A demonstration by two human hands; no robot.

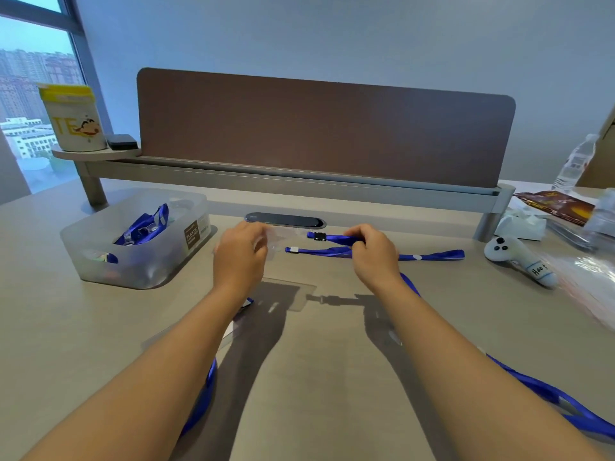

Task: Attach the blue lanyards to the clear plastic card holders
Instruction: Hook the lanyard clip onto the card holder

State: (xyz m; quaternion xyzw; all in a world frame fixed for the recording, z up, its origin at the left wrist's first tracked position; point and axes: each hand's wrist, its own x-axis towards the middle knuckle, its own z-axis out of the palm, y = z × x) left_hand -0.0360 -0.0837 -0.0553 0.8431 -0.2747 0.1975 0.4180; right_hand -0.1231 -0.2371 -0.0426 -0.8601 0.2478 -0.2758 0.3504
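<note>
A clear card holder (278, 239) is pinched between the fingers of the left hand (240, 251), raised above the desk (316, 344) just in front of the oval cable port (285, 220). A blue lanyard (336, 240) is gripped in the closed right hand (372, 252), its black buckle end pointed at the holder, close to it but apart. Left of the port, more lanyards are held in a translucent bin (133, 241). A white controller (517, 257) is seen well right of the port.
</note>
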